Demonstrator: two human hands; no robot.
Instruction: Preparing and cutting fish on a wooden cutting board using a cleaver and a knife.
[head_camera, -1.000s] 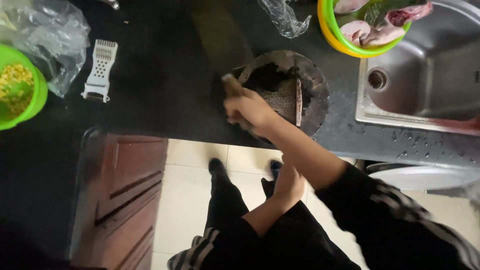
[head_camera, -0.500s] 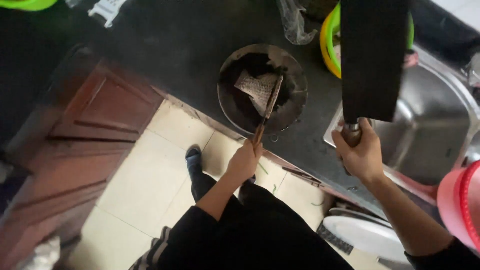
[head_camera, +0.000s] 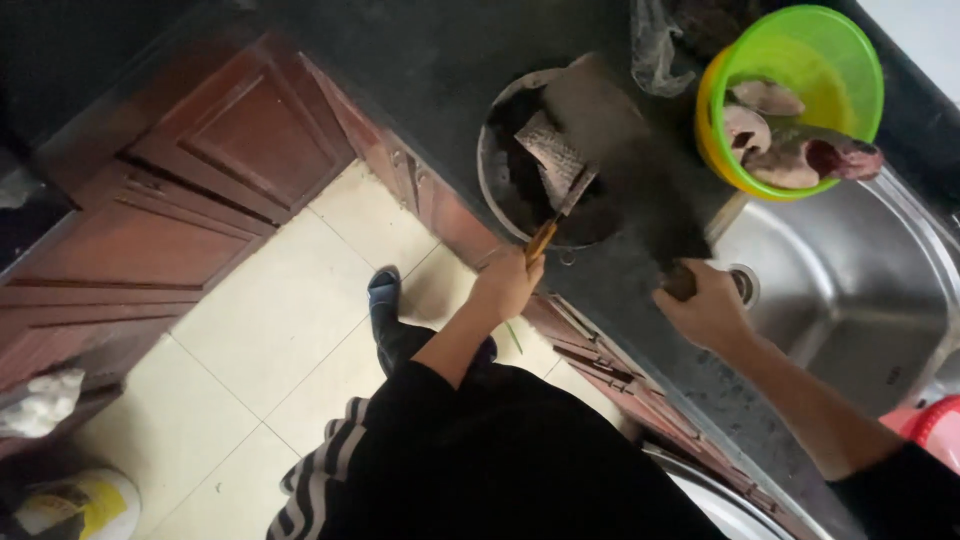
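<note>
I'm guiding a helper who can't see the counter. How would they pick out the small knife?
Start at the steel sink, then go left along the dark countertop to the round chopping block. The small knife lies across it, held by the left hand; its slim blade and orange-brown handle differ from the broad cleaver beside it.

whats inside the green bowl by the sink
The green bowl holds a few pale pinkish pieces of raw fish or meat, one reddish end sticking out over the rim toward the sink. Whatever lies beneath them is covered.
</note>
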